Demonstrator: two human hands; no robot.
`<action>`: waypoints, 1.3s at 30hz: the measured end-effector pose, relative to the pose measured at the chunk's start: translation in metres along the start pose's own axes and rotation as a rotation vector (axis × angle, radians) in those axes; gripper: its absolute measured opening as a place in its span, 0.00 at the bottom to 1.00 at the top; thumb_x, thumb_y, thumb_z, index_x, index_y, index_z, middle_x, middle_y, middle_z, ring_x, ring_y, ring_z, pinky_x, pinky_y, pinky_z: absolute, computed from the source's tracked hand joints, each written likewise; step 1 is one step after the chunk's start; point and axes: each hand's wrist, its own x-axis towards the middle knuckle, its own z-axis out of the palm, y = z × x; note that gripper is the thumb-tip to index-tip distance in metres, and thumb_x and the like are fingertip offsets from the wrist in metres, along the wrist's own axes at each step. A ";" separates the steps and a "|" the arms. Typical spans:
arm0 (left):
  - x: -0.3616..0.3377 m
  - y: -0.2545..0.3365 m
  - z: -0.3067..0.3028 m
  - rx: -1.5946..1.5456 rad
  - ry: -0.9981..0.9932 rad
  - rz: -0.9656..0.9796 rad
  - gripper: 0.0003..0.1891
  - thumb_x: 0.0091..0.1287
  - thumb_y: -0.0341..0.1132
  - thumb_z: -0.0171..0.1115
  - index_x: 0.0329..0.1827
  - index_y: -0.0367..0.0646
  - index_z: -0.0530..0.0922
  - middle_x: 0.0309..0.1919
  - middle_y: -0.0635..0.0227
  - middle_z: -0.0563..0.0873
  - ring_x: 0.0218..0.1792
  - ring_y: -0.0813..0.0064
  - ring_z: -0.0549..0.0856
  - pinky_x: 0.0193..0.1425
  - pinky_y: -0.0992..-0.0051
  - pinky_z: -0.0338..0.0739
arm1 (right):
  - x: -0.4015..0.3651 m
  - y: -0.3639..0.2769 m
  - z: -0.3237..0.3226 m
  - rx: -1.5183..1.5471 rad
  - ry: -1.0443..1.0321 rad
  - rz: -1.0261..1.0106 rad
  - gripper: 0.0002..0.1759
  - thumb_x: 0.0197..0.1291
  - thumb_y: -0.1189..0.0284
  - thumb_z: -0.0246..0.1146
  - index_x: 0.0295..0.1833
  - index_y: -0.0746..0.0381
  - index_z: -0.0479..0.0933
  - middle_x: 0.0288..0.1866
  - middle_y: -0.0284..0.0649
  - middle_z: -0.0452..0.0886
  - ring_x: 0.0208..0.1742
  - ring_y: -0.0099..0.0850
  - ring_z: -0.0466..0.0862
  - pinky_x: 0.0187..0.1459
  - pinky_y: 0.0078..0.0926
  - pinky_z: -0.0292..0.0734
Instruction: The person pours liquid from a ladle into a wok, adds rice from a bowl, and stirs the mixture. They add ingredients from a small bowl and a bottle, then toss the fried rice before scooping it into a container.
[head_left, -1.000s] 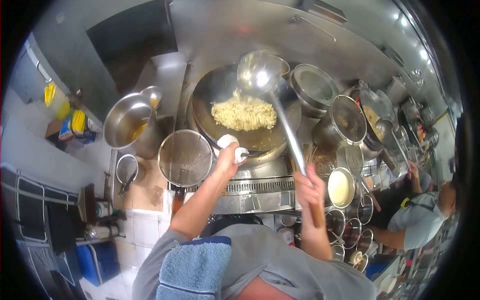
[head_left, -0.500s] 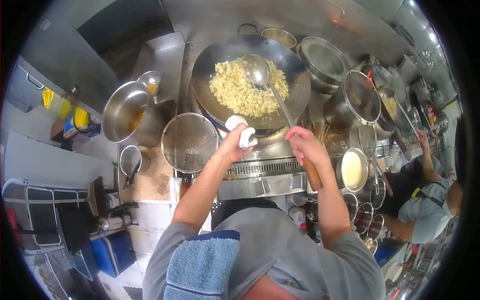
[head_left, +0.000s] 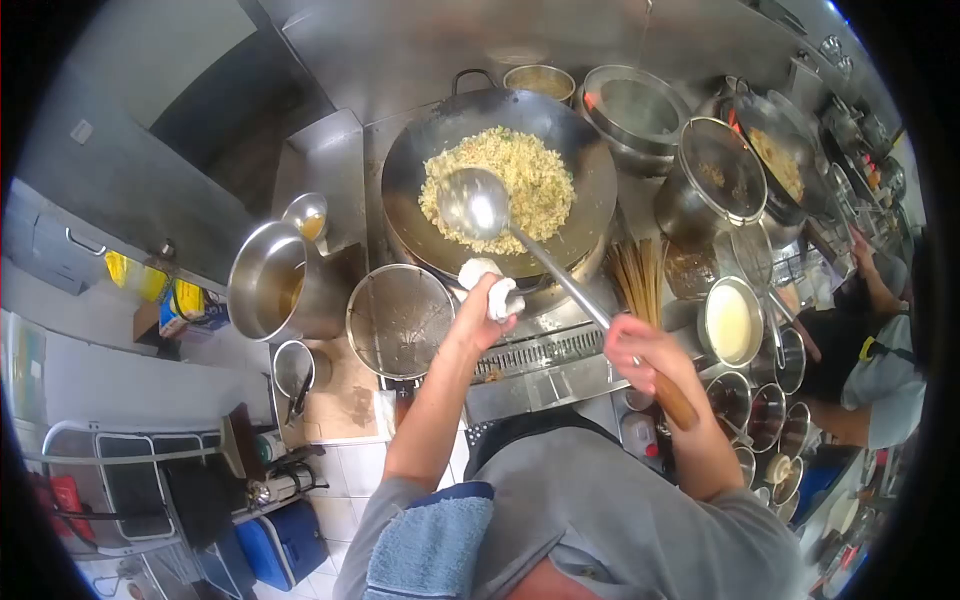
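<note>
A large dark wok [head_left: 415, 135] stands on the stove with a heap of yellow fried rice [head_left: 530, 175] in its middle. At its near rim, my left hand [head_left: 474, 322] is closed around a folded white cloth [head_left: 503, 298]. My right hand [head_left: 643, 352] grips a ladle [head_left: 474, 204] where the metal shaft meets its wooden handle. The ladle's round bowl is held over the near left part of the rice, overlapping it in this view.
To the left are a round strainer [head_left: 402, 335] and a steel pot [head_left: 270, 275] with brownish liquid. On the right stand a bundle of bamboo sticks [head_left: 636, 275], a bowl of pale yellow liquid [head_left: 733, 322] and a strainer-topped pot [head_left: 715, 215]. Another person [head_left: 880, 390] works at far right.
The ladle's bowl has come from the far part of the rice toward me and to the left. My right hand has drawn back. My left hand stays at the rim with the cloth.
</note>
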 end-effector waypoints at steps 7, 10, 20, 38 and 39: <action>-0.015 0.012 0.006 0.073 0.010 -0.069 0.09 0.62 0.44 0.57 0.42 0.54 0.75 0.36 0.74 0.81 0.39 0.70 0.81 0.38 0.68 0.76 | -0.011 -0.009 0.007 -0.961 0.279 -0.102 0.05 0.64 0.71 0.55 0.37 0.62 0.72 0.21 0.32 0.70 0.12 0.20 0.71 0.12 0.19 0.65; 0.016 0.006 0.007 -0.035 -0.012 0.052 0.07 0.62 0.38 0.57 0.41 0.48 0.73 0.35 0.69 0.81 0.39 0.67 0.82 0.43 0.63 0.77 | -0.043 -0.009 0.001 -0.957 0.251 0.164 0.08 0.65 0.71 0.52 0.37 0.61 0.75 0.23 0.38 0.76 0.19 0.23 0.79 0.17 0.25 0.70; -0.048 -0.032 0.019 -0.139 0.121 0.208 0.15 0.64 0.30 0.52 0.54 0.45 0.67 0.46 0.58 0.78 0.43 0.62 0.83 0.41 0.56 0.79 | -0.113 -0.064 0.044 -1.201 0.043 0.340 0.12 0.67 0.62 0.53 0.46 0.56 0.77 0.21 0.35 0.76 0.16 0.25 0.75 0.21 0.25 0.70; -0.054 -0.027 0.000 -0.143 -0.010 0.191 0.09 0.64 0.31 0.51 0.46 0.49 0.70 0.34 0.68 0.80 0.35 0.68 0.83 0.28 0.64 0.75 | -0.099 -0.001 0.063 -1.093 0.286 0.148 0.14 0.65 0.67 0.54 0.53 0.58 0.74 0.19 0.33 0.73 0.14 0.20 0.72 0.17 0.20 0.67; -0.032 -0.020 -0.002 -0.174 -0.017 0.177 0.10 0.62 0.29 0.50 0.46 0.48 0.70 0.34 0.68 0.80 0.35 0.68 0.82 0.28 0.65 0.76 | -0.073 0.004 0.057 -1.046 0.308 0.079 0.16 0.64 0.68 0.54 0.57 0.58 0.71 0.21 0.32 0.72 0.14 0.21 0.71 0.17 0.21 0.67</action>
